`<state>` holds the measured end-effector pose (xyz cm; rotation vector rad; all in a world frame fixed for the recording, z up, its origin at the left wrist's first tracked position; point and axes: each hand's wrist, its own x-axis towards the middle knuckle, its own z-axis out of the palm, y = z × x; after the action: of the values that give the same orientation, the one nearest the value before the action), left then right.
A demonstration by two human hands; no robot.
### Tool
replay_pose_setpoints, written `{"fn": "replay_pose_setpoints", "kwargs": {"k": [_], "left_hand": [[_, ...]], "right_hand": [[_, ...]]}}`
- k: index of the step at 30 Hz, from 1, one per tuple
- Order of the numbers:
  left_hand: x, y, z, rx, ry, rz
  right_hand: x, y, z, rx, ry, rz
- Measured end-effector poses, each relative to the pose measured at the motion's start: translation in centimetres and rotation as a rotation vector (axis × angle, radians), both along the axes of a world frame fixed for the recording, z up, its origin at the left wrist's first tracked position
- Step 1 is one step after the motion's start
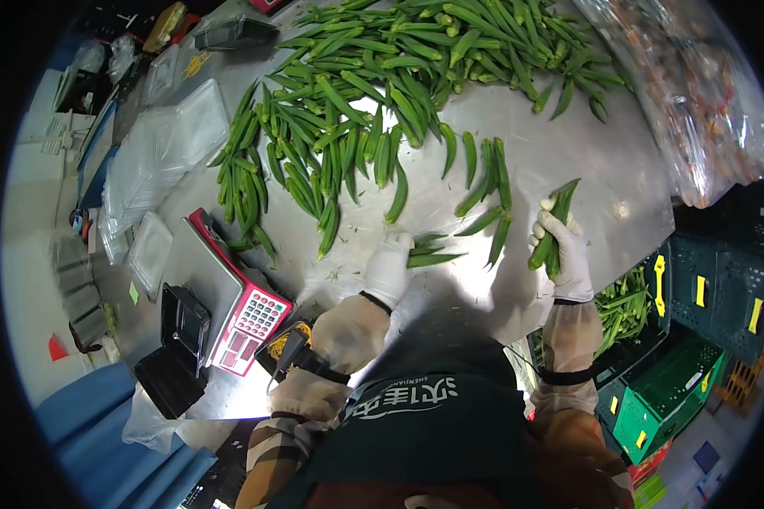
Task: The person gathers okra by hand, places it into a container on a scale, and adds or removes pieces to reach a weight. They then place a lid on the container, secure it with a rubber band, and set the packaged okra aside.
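Note:
My left hand (388, 270), in a white glove, is closed around a few okra pods (435, 260) whose tips point right, low over the steel table (603, 153). My right hand (572, 259), gloved in white too, grips a small bunch of okra (557, 222) upright near the table's right side. Between the hands lie a few loose okra pods (498, 239). A large heap of okra (399, 59) covers the far part of the table and spreads toward the left. The palm-side fingers of my left hand are partly hidden.
A red-and-white scale (250, 327) stands at the left, beside a black tray (171, 373). Clear plastic containers (165, 140) are stacked farther back. A plastic-wrapped bundle (696, 93) lies at the right. Below the table's right edge are okra in a crate (621, 310) and a green crate (666, 399).

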<state>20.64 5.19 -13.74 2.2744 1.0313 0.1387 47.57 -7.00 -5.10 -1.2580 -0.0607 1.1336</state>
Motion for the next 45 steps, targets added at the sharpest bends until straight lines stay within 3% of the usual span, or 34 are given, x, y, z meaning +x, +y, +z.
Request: {"fn": "replay_pose_setpoints", "kwargs": {"k": [1,2,5,10,13,16,17,19,20,21,22,25,26,27,29,31,32,34,38,39,41,45], "left_hand": [[-0.3,-0.3,-0.3,-0.144,-0.117,0.074],[-0.4,-1.0,-1.7,-0.748,-0.334,0.335],[1.2,-0.8,3.2,-1.28,-0.326,0.441],[3.7,-3.1,5.1,-1.532,-0.596,0.488],[4.7,-4.5,6.3,-1.483,-0.625,0.454],[5.3,-5.4,7.3,-1.283,-0.363,0.291],[5.2,-5.3,7.2,-1.157,-0.394,0.302],[3.9,-4.0,5.7,-0.89,-0.477,0.324],[3.0,-3.0,4.7,-0.741,-0.517,0.34],[2.2,-0.9,4.2,-0.632,-0.554,0.395],[1.5,1.1,3.7,-0.52,-0.583,0.451],[1.0,5.2,1.2,-0.32,-0.393,0.539],[1.2,6.0,-0.2,-0.245,-0.301,0.53],[1.9,6.1,-1.1,-0.161,-0.248,0.482],[2.5,6.3,-2.2,0.319,0.082,0.21],[3.0,6.0,-1.5,0.154,0.134,0.274],[3.1,5.9,-0.9,0.073,0.162,0.312],[2.1,5.3,0.3,-0.254,-0.18,0.361],[-0.1,5.9,3.6,-1.157,-0.554,0.533],[-0.3,6.0,4.4,-1.401,-0.709,0.597],[-1.3,6.6,4.1,-1.472,-0.744,0.567],[-0.6,6.5,4.5,-1.579,-0.833,0.538]], "right_hand": [[0.4,-0.7,0.3,-0.034,-0.029,-0.028],[0.7,-1.3,0.6,-0.069,-0.056,-0.053],[1.0,-2.5,1.5,-0.098,-0.13,-0.037],[-1.5,-2.3,2.9,-0.237,-0.184,0.159],[-4.6,-1.8,1.3,-0.107,-0.219,0.267],[-5.2,-2.8,1.3,-0.126,-0.18,0.328],[-4.2,-4.1,1.8,-0.11,-0.15,0.317],[0.6,-9.7,0.7,-0.338,-0.496,0.619],[2.8,-13.0,-0.2,-0.425,-0.573,0.639],[4.9,-16.3,-0.8,-0.782,-0.98,0.802],[5.7,-17.2,0.9,-1.042,-1.079,0.82],[6.1,-15.3,1.7,-0.718,-0.971,0.393],[5.0,-13.1,1.4,-0.651,-0.959,0.37],[3.6,-10.6,1.0,-0.584,-0.948,0.343],[0.3,-6.0,-0.4,-0.496,-0.786,0.31],[-1.9,-3.0,-4.7,-0.456,-1.051,0.376],[-3.0,-1.9,-5.6,-0.518,-1.061,0.393],[-4.2,-0.6,-6.9,-0.643,-1.111,0.454],[-2.0,-1.7,-7.7,-0.443,-0.648,0.481],[-1.4,-1.7,-6.2,-0.296,-0.304,0.41],[-0.3,-2.0,-3.7,-0.149,-0.084,0.331],[1.3,-1.6,-4.2,-0.039,0.257,0.26]]}}
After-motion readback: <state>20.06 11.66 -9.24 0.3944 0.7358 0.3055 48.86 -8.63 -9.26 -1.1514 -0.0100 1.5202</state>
